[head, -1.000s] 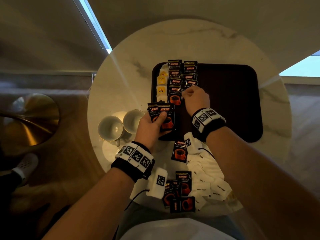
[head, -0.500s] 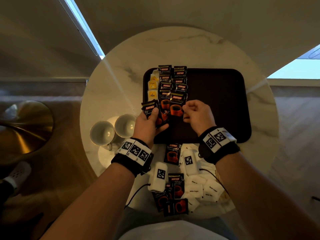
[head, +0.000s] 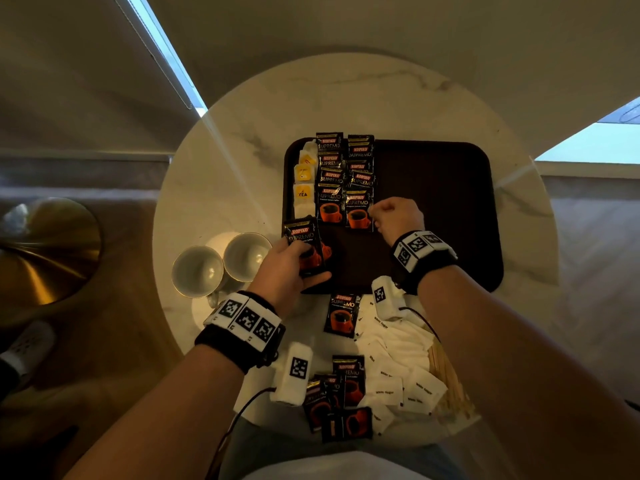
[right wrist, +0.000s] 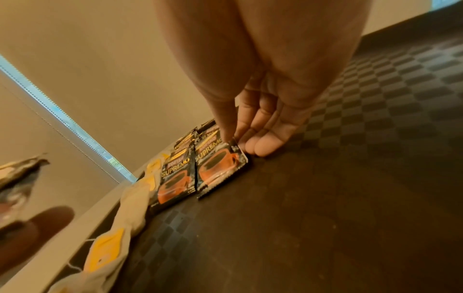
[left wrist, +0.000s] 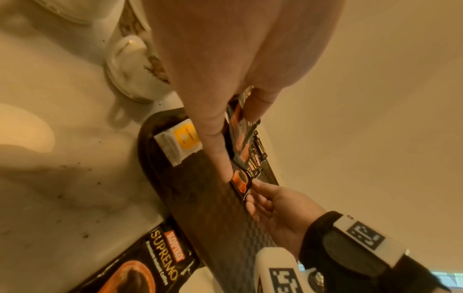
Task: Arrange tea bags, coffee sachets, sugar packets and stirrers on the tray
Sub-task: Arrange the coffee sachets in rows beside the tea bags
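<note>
A dark brown tray (head: 450, 220) lies on the round marble table (head: 346, 98). Along its left edge runs a column of tea bags (head: 303, 190), then two columns of overlapped black coffee sachets (head: 330, 174). My right hand (head: 379, 216) pinches the right corner of the nearest sachet (head: 358, 211) of the second column; in the right wrist view thumb and curled fingers (right wrist: 260, 146) close on that sachet (right wrist: 220, 166). My left hand (head: 301, 268) grips a small stack of coffee sachets (head: 304, 242) over the tray's near left corner, thumb on top.
Two white cups (head: 197, 271) (head: 247, 256) stand left of the tray. In front of the tray lie loose coffee sachets (head: 341, 317) (head: 348, 386), a heap of white sugar packets (head: 398, 344) and wooden stirrers (head: 446, 375). The tray's right half is bare.
A sachet has come to lie at the near end of the second column, and my right hand has drawn back to its right corner. My left hand keeps its stack.
</note>
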A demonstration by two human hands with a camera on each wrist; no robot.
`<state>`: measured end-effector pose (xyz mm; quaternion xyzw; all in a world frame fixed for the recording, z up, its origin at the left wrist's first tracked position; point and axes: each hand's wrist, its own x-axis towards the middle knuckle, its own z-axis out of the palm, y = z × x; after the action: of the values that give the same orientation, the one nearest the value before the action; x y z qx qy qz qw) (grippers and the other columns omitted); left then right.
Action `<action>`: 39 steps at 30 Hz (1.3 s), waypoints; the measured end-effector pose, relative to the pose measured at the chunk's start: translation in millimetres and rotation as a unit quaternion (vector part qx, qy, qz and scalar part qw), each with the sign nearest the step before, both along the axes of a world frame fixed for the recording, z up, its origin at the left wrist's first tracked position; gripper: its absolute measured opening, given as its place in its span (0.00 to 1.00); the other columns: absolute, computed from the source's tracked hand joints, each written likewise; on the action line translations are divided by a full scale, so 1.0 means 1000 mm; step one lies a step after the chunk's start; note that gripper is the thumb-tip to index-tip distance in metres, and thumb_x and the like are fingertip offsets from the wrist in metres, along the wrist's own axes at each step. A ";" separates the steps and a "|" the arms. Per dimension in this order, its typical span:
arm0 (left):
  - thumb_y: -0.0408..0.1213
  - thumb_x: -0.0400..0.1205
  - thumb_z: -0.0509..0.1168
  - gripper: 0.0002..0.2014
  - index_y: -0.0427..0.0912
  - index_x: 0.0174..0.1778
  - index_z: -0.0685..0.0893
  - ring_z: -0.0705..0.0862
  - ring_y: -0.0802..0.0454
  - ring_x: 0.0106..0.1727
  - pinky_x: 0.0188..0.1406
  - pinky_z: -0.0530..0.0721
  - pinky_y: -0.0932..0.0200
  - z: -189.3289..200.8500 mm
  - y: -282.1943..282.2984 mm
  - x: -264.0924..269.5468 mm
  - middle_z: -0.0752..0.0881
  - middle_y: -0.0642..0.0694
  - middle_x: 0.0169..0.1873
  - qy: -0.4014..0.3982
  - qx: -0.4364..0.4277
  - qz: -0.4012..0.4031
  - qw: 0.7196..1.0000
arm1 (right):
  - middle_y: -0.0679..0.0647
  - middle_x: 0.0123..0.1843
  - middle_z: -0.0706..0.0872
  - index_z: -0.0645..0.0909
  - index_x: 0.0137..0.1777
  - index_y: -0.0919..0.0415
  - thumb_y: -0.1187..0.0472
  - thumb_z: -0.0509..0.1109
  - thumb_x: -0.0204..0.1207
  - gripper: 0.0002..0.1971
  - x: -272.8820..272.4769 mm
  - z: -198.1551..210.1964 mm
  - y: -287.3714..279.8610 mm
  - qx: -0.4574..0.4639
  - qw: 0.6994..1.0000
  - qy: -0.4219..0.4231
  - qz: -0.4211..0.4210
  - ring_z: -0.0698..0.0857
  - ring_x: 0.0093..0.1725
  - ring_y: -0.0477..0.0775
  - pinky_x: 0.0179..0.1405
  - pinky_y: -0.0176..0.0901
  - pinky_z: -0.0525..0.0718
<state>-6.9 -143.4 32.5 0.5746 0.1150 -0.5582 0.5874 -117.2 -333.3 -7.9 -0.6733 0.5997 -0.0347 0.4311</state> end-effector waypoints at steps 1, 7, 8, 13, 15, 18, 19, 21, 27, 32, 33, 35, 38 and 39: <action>0.31 0.89 0.59 0.13 0.41 0.69 0.80 0.84 0.37 0.67 0.56 0.90 0.39 0.001 0.000 0.001 0.84 0.37 0.66 -0.008 -0.003 -0.014 1.000 | 0.52 0.48 0.91 0.89 0.55 0.55 0.52 0.72 0.83 0.09 -0.001 0.002 0.000 -0.004 1.000 0.002 0.005 0.88 0.45 0.48 0.41 0.40 0.84; 0.33 0.88 0.63 0.13 0.44 0.69 0.81 0.86 0.45 0.64 0.59 0.89 0.38 0.011 -0.009 0.003 0.87 0.43 0.63 -0.061 -0.027 -0.042 0.997 | 0.49 0.47 0.90 0.87 0.56 0.54 0.43 0.70 0.82 0.15 -0.008 0.034 0.015 -0.009 0.999 -0.048 0.002 0.89 0.48 0.48 0.50 0.43 0.88; 0.33 0.88 0.64 0.13 0.44 0.68 0.82 0.87 0.45 0.64 0.58 0.90 0.39 0.012 -0.011 0.003 0.88 0.44 0.62 -0.068 -0.029 -0.038 0.997 | 0.48 0.47 0.91 0.87 0.54 0.52 0.41 0.70 0.82 0.15 -0.007 0.041 0.023 0.013 0.996 -0.083 0.013 0.90 0.48 0.48 0.52 0.43 0.89; 0.32 0.85 0.69 0.13 0.39 0.65 0.83 0.90 0.43 0.60 0.50 0.91 0.48 0.015 -0.019 0.000 0.90 0.41 0.59 -0.093 -0.027 -0.031 0.995 | 0.49 0.45 0.89 0.85 0.53 0.54 0.51 0.75 0.80 0.08 -0.002 0.059 0.059 0.075 0.978 -0.173 0.092 0.89 0.45 0.45 0.45 0.36 0.89; 0.32 0.84 0.69 0.13 0.38 0.65 0.82 0.90 0.43 0.58 0.48 0.91 0.49 0.015 -0.020 -0.001 0.90 0.40 0.58 -0.099 -0.021 -0.034 0.994 | 0.49 0.44 0.88 0.85 0.53 0.56 0.58 0.74 0.81 0.04 -0.002 0.056 0.061 0.070 0.978 -0.183 0.071 0.89 0.45 0.47 0.43 0.35 0.89; 0.33 0.83 0.71 0.14 0.38 0.65 0.82 0.90 0.43 0.59 0.48 0.91 0.49 0.015 -0.022 -0.001 0.90 0.40 0.59 -0.121 -0.018 -0.049 0.991 | 0.51 0.46 0.88 0.84 0.54 0.57 0.59 0.71 0.84 0.04 -0.003 0.053 0.062 0.086 0.977 -0.185 0.056 0.89 0.48 0.49 0.45 0.37 0.89; 0.34 0.83 0.72 0.15 0.38 0.65 0.82 0.91 0.43 0.58 0.48 0.91 0.49 0.016 -0.023 -0.001 0.90 0.40 0.58 -0.132 -0.021 -0.053 0.990 | 0.52 0.48 0.88 0.83 0.53 0.57 0.59 0.70 0.84 0.03 -0.003 0.052 0.063 0.091 0.977 -0.185 0.052 0.89 0.50 0.50 0.47 0.40 0.90; 0.41 0.83 0.72 0.16 0.41 0.65 0.82 0.91 0.47 0.56 0.47 0.91 0.51 0.018 -0.025 -0.001 0.91 0.43 0.56 -0.163 -0.022 -0.057 0.985 | 0.53 0.49 0.89 0.80 0.52 0.55 0.59 0.67 0.86 0.02 -0.004 0.050 0.061 0.105 0.974 -0.198 0.023 0.90 0.50 0.51 0.49 0.43 0.91; 0.46 0.90 0.59 0.16 0.42 0.67 0.81 0.90 0.50 0.50 0.44 0.93 0.50 0.018 -0.021 0.004 0.89 0.44 0.52 -0.152 0.019 -0.016 0.988 | 0.56 0.48 0.89 0.78 0.51 0.54 0.62 0.66 0.87 0.03 -0.009 0.047 0.038 0.094 0.975 -0.196 -0.050 0.91 0.45 0.51 0.43 0.41 0.90; 0.45 0.89 0.62 0.13 0.45 0.66 0.82 0.91 0.44 0.55 0.47 0.92 0.46 0.013 -0.012 0.009 0.90 0.42 0.56 -0.202 0.033 -0.016 0.979 | 0.52 0.44 0.87 0.80 0.54 0.54 0.62 0.67 0.86 0.03 -0.003 0.033 0.026 0.037 0.993 -0.115 0.010 0.86 0.38 0.46 0.38 0.35 0.87; 0.46 0.88 0.63 0.14 0.44 0.66 0.82 0.91 0.44 0.55 0.50 0.92 0.42 0.013 -0.010 0.010 0.90 0.42 0.56 -0.207 0.034 -0.018 0.978 | 0.51 0.44 0.87 0.80 0.52 0.52 0.61 0.67 0.86 0.03 0.001 0.029 0.025 0.027 0.994 -0.099 0.026 0.86 0.38 0.46 0.40 0.38 0.88; 0.47 0.88 0.64 0.14 0.45 0.65 0.81 0.91 0.45 0.55 0.53 0.92 0.41 0.013 -0.009 0.011 0.91 0.44 0.55 -0.212 0.042 -0.025 0.976 | 0.51 0.44 0.88 0.80 0.46 0.47 0.60 0.69 0.85 0.07 0.011 0.020 0.025 0.016 0.996 -0.070 0.057 0.88 0.42 0.49 0.48 0.47 0.91; 0.42 0.89 0.63 0.08 0.47 0.62 0.80 0.90 0.48 0.52 0.53 0.91 0.44 0.011 -0.009 0.012 0.89 0.47 0.51 -0.191 0.049 -0.020 0.980 | 0.52 0.48 0.89 0.79 0.40 0.43 0.59 0.69 0.83 0.11 0.025 0.009 0.028 0.016 0.997 -0.043 0.063 0.91 0.46 0.57 0.51 0.58 0.92; 0.39 0.89 0.62 0.06 0.48 0.61 0.80 0.90 0.49 0.51 0.52 0.91 0.45 0.011 -0.009 0.013 0.89 0.47 0.50 -0.181 0.049 -0.015 0.982 | 0.53 0.48 0.90 0.79 0.40 0.44 0.59 0.69 0.83 0.11 0.030 0.005 0.029 0.017 0.998 -0.039 0.055 0.91 0.46 0.58 0.51 0.59 0.92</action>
<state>5.8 -152.9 43.3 0.6957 0.0252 -0.4476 0.5613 -87.5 -304.7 -2.7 -0.6960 0.5454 -0.0270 0.4663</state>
